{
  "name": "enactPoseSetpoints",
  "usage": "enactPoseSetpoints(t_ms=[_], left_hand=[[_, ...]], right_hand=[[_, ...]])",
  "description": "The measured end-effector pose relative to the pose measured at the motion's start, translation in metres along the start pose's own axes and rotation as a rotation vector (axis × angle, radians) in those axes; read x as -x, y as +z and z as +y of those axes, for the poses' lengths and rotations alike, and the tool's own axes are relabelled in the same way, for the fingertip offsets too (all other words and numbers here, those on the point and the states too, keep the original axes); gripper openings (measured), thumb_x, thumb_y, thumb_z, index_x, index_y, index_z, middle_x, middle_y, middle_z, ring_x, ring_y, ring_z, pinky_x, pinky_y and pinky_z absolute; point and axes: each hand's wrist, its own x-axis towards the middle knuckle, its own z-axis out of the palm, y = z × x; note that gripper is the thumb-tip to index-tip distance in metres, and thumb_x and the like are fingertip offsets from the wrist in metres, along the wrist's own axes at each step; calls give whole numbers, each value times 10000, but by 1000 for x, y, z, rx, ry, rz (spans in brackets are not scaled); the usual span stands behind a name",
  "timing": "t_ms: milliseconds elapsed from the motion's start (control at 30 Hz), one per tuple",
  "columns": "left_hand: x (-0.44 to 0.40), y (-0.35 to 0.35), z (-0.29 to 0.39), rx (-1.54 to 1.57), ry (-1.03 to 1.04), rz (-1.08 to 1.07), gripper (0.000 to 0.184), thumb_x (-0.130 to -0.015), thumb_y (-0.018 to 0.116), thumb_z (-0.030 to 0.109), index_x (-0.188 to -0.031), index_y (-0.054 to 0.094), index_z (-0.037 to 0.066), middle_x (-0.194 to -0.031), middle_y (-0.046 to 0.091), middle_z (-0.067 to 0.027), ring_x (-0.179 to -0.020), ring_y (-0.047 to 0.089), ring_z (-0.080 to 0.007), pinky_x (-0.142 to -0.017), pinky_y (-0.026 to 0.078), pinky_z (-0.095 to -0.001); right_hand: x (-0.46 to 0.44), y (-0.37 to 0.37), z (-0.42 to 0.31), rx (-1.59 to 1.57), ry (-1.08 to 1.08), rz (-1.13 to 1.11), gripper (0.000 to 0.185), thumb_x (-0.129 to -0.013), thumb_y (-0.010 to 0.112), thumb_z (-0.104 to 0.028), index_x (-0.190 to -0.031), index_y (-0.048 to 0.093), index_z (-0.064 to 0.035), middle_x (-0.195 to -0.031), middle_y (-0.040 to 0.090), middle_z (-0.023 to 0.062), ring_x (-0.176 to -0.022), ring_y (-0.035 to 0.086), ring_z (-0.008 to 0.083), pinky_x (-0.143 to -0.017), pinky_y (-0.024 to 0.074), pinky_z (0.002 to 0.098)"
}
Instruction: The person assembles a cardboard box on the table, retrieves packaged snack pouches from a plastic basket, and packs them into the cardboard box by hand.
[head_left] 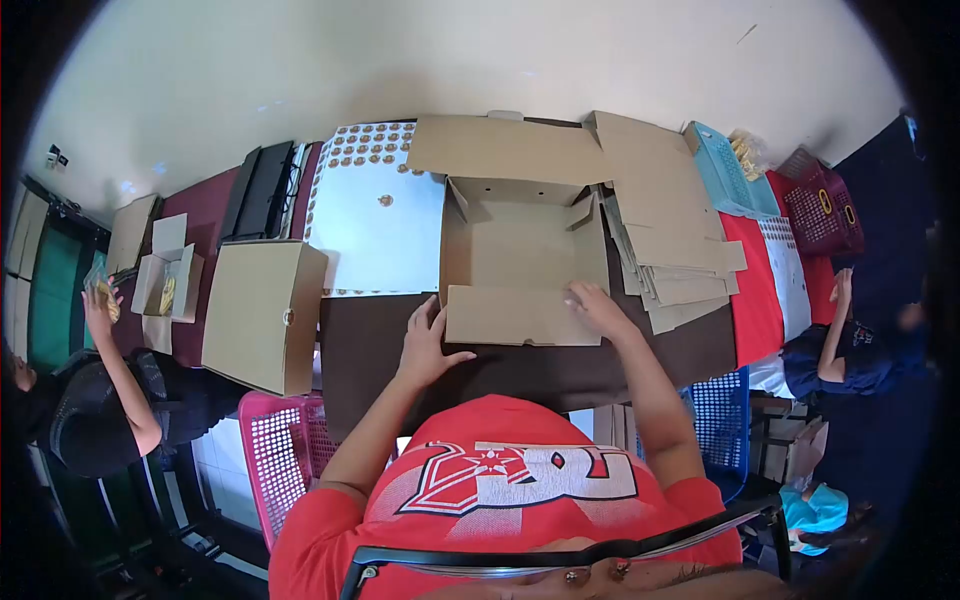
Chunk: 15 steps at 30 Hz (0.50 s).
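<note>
An open cardboard box (522, 235) lies on the dark tablecloth in front of me, its lid folded out toward the wall and its front flap (520, 316) toward me. My left hand (430, 345) is spread at the flap's left end, thumb apart from the fingers, holding nothing. My right hand (597, 308) rests on the right part of the flap with its fingers bent over the cardboard; the fingertips are partly hidden. Left of the box is a white sheet with round stickers (375, 225), and a closed cardboard box (255, 310) stands beyond it.
Flat cardboard pieces (665, 200) are stacked at the right, near a blue basket (722, 175) and a maroon basket (815, 205). A person (110, 400) at the left holds a bag by a small open box (168, 280). Other people are at the right.
</note>
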Motion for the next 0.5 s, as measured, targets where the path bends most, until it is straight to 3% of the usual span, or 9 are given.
enactPoseSetpoints(t_ms=[33, 133, 233, 267, 400, 467, 500], left_hand=[[-2, 4, -1, -4, 4, 7, 907, -688, 808, 374, -1406, 332, 92, -1421, 317, -170, -1310, 344, -350, -1047, 370, -438], [-4, 16, 2, 386, -35, 149, 683, -768, 757, 306, -1306, 413, 64, -1398, 326, -180, -1245, 426, -373, -993, 426, -427], [-8, 23, 9, 319, -151, 180, 669, -785, 742, 297, -1308, 398, 61, -1355, 360, -180, -1195, 473, -376, -946, 458, -420], [-10, 30, 8, 289, -116, 276, 640, -804, 723, 280, -1318, 397, 83, -1326, 382, -176, -1185, 479, -373, -925, 464, -422], [-18, 21, 19, 365, -218, 220, 623, -811, 714, 244, -1321, 399, 75, -1336, 372, -191, -1206, 464, -372, -947, 450, -411], [-19, 16, 20, 251, -247, 94, 604, -828, 692, 244, -1329, 399, 77, -1336, 369, -187, -1177, 490, -367, -929, 460, -413], [-19, 17, 19, 255, -248, 98, 604, -828, 692, 244, -1329, 399, 77, -1336, 369, -187, -1177, 490, -367, -929, 460, -413]], right_hand=[[-9, -1, -2, 96, -5, 59, 280, -903, 550, -243, -1135, 550, -87, -1095, 589, 131, -1065, 527, 341, -902, 415, 447], [-25, 3, -7, 218, 22, 166, 277, -895, 550, -241, -1122, 568, -83, -1067, 585, 119, -1055, 511, 316, -919, 394, 446], [-32, 12, -6, 260, 55, 248, 273, -881, 563, -230, -1111, 581, -85, -1055, 583, 111, -1055, 498, 299, -937, 366, 460], [-34, 14, -5, 273, 54, 280, 272, -872, 574, -223, -1110, 586, -90, -1060, 581, 108, -1065, 491, 295, -945, 353, 470], [-32, -3, -18, 274, 46, 380, 274, -852, 602, -216, -1094, 596, -87, -1088, 570, 108, -1088, 480, 297, -960, 347, 471], [-17, -10, -24, 407, -31, 692, 348, -825, 627, -207, -1141, 575, -73, -1117, 556, 138, -1093, 480, 313, -986, 337, 457], [-11, -10, -23, 410, -35, 692, 348, -825, 627, -207, -1141, 575, -73, -1117, 556, 138, -1093, 480, 313, -986, 337, 457]])
